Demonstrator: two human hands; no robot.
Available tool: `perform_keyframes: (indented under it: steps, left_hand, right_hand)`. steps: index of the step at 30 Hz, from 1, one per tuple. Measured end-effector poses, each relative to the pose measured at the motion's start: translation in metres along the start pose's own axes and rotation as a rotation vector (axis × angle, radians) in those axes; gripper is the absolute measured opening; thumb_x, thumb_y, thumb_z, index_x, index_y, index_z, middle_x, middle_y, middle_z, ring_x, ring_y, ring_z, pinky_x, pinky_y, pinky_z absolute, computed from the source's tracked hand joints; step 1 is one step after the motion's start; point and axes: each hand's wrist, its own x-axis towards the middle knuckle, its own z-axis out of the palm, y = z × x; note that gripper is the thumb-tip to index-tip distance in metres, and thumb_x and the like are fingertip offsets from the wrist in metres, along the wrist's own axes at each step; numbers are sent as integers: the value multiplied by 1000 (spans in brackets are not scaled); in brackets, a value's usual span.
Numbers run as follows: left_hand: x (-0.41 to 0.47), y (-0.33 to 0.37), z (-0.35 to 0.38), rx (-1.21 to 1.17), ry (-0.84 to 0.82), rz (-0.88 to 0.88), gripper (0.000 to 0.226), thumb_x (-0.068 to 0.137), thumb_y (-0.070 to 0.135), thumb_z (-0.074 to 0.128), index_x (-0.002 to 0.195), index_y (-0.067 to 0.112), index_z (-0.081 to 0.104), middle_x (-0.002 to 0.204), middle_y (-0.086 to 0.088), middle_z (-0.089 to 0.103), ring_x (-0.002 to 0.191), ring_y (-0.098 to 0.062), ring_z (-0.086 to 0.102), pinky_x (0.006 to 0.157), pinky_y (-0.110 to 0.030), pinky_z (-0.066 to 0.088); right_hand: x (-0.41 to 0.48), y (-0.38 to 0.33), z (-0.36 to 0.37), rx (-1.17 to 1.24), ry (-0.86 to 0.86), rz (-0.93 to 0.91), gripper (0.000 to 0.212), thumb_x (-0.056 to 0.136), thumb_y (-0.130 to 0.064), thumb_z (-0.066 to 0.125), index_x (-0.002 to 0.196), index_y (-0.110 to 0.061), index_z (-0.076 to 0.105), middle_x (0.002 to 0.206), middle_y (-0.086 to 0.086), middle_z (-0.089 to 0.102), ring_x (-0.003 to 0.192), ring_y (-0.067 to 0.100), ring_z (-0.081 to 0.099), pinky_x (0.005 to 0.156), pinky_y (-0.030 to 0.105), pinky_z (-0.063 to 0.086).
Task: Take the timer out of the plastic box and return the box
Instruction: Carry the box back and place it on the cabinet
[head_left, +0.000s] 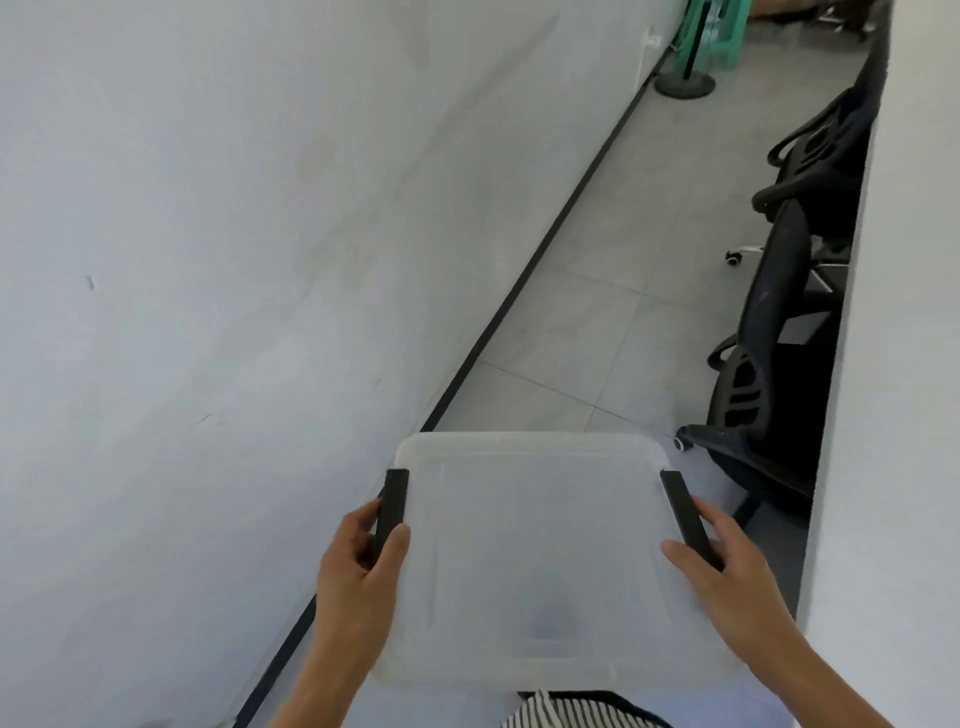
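item: plastic box (535, 551) — translucent, lid on, carried level in front of the body above the tiled floor (613, 270), between a white wall (208, 260) on the left and a white partition (904, 364) on the right

latches: black left latch (390, 506) and black right latch (688, 514), one on each side edge of the lid, both lying flat, apparently closed

left hand (358, 577): fingers wrapped over the left edge, thumb on the lid, clamped on the box at the latch

right hand (732, 577): thumb on the lid just inside the right latch, fingers curled around the side, likewise clamped on the box

reason for hold: matched grip at both latch points, likely to keep the box level and the contents from sliding while walking

timer: not clearly seen; dim grey shape (553, 618) through the lid near the front edge, possibly the timer inside — cannot tell for certain

surroundings: black office chairs (769, 364) along the right side, black skirting line (519, 280) at the foot of the wall, striped garment (550, 712) at the lower edge

stage, as judged: lid unopened, timer not yet taken out, no desk in view to set the box on
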Motion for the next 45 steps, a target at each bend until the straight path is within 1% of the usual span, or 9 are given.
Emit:
perform_keyframes:
  steps: [2, 8, 17, 20, 23, 26, 32, 42, 45]
  left_hand:
    - [41, 28, 7, 18, 3, 11, 28, 89, 20, 58, 117, 22, 57, 62, -5, 54, 54, -16, 48, 53, -25, 39]
    - [155, 86, 33, 76, -13, 43, 30, 89, 22, 57, 119, 21, 57, 67, -14, 54, 58, -22, 45, 54, -30, 36]
    - [371, 170, 131, 73, -144, 102, 29, 88, 20, 58, 117, 19, 59, 59, -7, 47, 54, -19, 40, 53, -28, 33]
    - [439, 219, 165, 86, -205, 141, 28, 88, 20, 57, 117, 20, 59, 59, -4, 48, 55, -19, 43, 54, -28, 34]
    - [504, 273, 204, 109, -298, 186, 30, 89, 21, 57, 118, 21, 57, 65, -10, 55, 60, -21, 49, 57, -29, 39]
    - [555, 321, 254, 159, -392, 224, 29, 89, 22, 55, 118, 22, 56, 74, -17, 60, 64, -22, 52, 60, -28, 42]
    - [645, 390, 371, 185, -485, 269, 29, 89, 22, 55, 118, 24, 56, 69, -10, 58, 63, -21, 53, 60, -28, 44]
    - [771, 521, 540, 185, -418, 238, 28, 90, 21, 56, 117, 23, 54, 70, -10, 59, 64, -21, 53, 59, -29, 41]
    - [814, 556, 580, 152, -380, 222, 26, 89, 21, 56, 115, 27, 55, 72, -13, 60, 65, -24, 52, 59, -31, 41]
  right_hand:
    - [37, -28, 5, 33, -14, 18, 46, 88, -23, 64, 129, -32, 48, 93, 23, 66, 60, 22, 50, 58, 35, 44]
    - [142, -108, 2, 30, 23, -43, 46, 86, -24, 66, 126, -37, 47, 70, 5, 53, 50, 13, 42, 53, 29, 37]
    - [323, -188, -6, 59, 132, 22, 50, 86, -24, 65, 132, -31, 47, 65, 5, 45, 49, 12, 40, 52, 29, 36]
    - [376, -227, -15, 91, 212, 59, 51, 86, -24, 66, 133, -31, 47, 79, 21, 60, 57, 24, 51, 56, 38, 43]
    - [424, -266, -33, 141, 311, 85, 49, 86, -24, 67, 129, -35, 47, 98, 23, 67, 84, 44, 64, 76, 54, 54]
    - [467, -291, -55, 191, 408, 121, 52, 87, -20, 66, 133, -32, 47, 94, 10, 69, 93, 39, 65, 81, 52, 53]
    - [579, -315, -109, 226, 496, 178, 56, 88, -21, 65, 139, -26, 44, 98, -11, 66, 89, 18, 65, 78, 42, 55]
    - [816, -396, -236, 88, 387, 158, 57, 90, -25, 62, 141, -26, 38, 92, -3, 63, 94, 36, 66, 76, 44, 56]
    - [880, -425, -267, 74, 380, 151, 56, 90, -24, 61, 141, -28, 38, 101, 10, 67, 94, 41, 65, 78, 49, 56]
